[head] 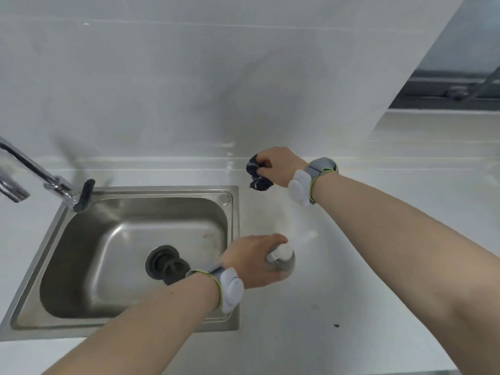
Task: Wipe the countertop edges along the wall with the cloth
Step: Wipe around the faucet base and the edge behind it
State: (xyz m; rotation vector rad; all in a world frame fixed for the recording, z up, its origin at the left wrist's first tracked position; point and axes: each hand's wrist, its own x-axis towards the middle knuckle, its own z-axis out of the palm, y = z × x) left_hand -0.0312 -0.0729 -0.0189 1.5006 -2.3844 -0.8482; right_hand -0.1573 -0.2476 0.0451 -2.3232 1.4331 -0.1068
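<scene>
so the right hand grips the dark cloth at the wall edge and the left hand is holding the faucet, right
Not quite. In the head view the left hand holds a bottle beside the sink, not the faucet. The right hand does grip the cloth at the wall edge.

The right hand point(276, 166) grips a bunched dark cloth point(257, 174) beside the wall point(189, 90); nearer, the left hand point(251, 261) holds a spray bottle point(281, 259) just right of the sink point(232, 212).

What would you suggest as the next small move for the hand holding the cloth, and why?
Probably press the dark cloth down and slide it along the countertop seam by the wall. The right hand grips it bunched right there, while the left hand holds the pump bottle.
</scene>
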